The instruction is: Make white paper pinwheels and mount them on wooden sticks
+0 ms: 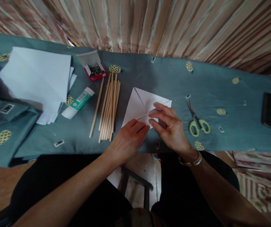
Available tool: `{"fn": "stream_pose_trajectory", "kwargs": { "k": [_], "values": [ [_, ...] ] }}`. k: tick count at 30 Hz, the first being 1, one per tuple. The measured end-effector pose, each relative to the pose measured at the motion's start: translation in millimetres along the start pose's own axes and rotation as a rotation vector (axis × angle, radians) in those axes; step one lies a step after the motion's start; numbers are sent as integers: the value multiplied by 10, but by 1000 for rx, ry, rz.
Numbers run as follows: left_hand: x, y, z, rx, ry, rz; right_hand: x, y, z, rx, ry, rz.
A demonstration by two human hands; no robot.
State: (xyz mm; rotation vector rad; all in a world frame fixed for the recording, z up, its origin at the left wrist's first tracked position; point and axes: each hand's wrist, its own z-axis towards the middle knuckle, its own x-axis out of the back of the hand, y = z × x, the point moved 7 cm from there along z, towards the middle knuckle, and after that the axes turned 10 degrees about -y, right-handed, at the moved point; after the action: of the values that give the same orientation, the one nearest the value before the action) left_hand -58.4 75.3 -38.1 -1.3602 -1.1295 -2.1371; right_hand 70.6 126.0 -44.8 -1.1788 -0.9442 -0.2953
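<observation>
A white square of paper [137,100] lies on the cloth in front of me, with folds or cut slits running from its corners toward the middle. My left hand [130,135] is at its near edge, fingers bent and pressed together on the paper. Over the right half of the sheet is my right hand [170,126], its thumb and fingers apart, fingertips close to the centre. Both hands cover the paper's near right part. A bracelet [193,160] circles my right wrist.
Left of the paper lie several wooden sticks [109,110], a glue tube [78,102] and an open red box [95,71] of small metal pieces. A stack of white paper [41,75] is further left. Green-handled scissors [195,121] and a dark phone [270,110] lie to the right.
</observation>
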Motion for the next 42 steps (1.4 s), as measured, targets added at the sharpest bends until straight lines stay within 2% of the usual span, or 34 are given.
{"fn": "stream_pose_trajectory", "kwargs": {
  "k": [14,20,25,29,33,36,42],
  "values": [
    [10,10,4,-3,-6,-3,-107,-86,-45,111,-60,-211],
    [3,13,8,9,-41,31,-226,-45,-106,105,-38,-199],
    [24,9,23,28,-23,58,-240,-35,-104,92,-19,-155],
    [-12,-7,35,27,-42,81,-166,-48,-96,88,-27,-127],
    [-32,-17,36,23,-55,103,18,5,-60,61,15,-39],
    [-30,-5,36,9,-51,110,161,104,28,17,76,-82],
    [21,-11,41,-13,-46,133,323,278,252,-19,55,-189]
  ]
}}
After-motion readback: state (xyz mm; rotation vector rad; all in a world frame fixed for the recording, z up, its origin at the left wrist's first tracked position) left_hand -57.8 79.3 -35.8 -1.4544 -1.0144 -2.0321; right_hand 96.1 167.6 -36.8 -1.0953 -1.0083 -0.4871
